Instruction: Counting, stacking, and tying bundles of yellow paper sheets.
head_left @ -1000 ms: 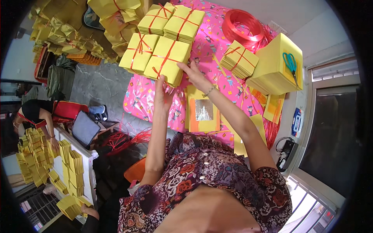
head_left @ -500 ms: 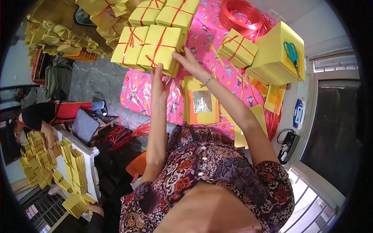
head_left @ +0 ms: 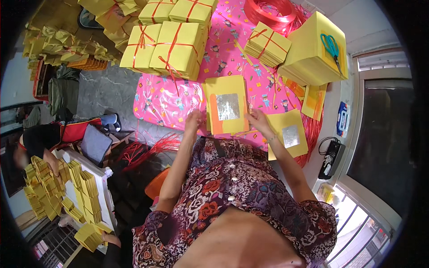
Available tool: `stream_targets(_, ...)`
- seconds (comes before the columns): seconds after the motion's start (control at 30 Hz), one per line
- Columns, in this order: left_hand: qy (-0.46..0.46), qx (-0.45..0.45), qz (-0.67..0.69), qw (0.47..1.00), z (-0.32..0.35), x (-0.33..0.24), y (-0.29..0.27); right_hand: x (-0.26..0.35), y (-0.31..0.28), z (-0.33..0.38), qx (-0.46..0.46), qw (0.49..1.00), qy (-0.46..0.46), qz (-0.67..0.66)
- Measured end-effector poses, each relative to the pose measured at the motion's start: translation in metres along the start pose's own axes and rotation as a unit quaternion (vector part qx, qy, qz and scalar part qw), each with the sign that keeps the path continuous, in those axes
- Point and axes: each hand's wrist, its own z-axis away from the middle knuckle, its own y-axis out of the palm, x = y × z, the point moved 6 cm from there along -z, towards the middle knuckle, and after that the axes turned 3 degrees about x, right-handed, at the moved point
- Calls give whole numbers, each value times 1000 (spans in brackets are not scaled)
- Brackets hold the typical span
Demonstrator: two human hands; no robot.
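A pile of yellow paper sheets (head_left: 240, 127), with a silver foil square (head_left: 228, 106) and orange strips on its top sheet, lies in front of me on the pink table. My right hand (head_left: 259, 121) is at its lower right edge, fingers stretched toward the paper and apart. Just off the pile's left side is my left hand (head_left: 193, 120), loosely open with fingers slightly bent and nothing visible in it. Beyond it, a yellow paper bundle (head_left: 172, 47) tied with red ribbon stands beside several similar bundles.
Another tied bundle (head_left: 268, 43) sits right of centre, beside a tall yellow paper stack (head_left: 304, 53) topped by teal-handled scissors (head_left: 330, 47). A red ribbon coil (head_left: 270, 15) lies behind. Foil-marked yellow paper (head_left: 283, 129) is near my right forearm. At left, a person works at a white table (head_left: 105, 192).
Both hands have left the tied bundle and come back toward me, to either side of the paper pile. The bundle stays with the others, its ribbon end hanging down.
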Motion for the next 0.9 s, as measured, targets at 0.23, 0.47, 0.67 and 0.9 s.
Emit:
stream_targets(0.23, 37, 11, -129, 991, 16, 37, 31, 10, 23, 15, 55, 989, 28, 134)
stream_targets(0.47, 102, 11, -211, 972, 35, 22, 58, 24, 22, 19, 50, 984, 65, 159)
stream_targets(0.67, 158, -44, -460, 873, 43, -7, 77, -23, 21, 3, 100, 986, 132, 0)
stream_targets(0.9, 305, -128, -439, 836, -27, -28, 70, -12, 21, 6, 83, 986, 142, -3)
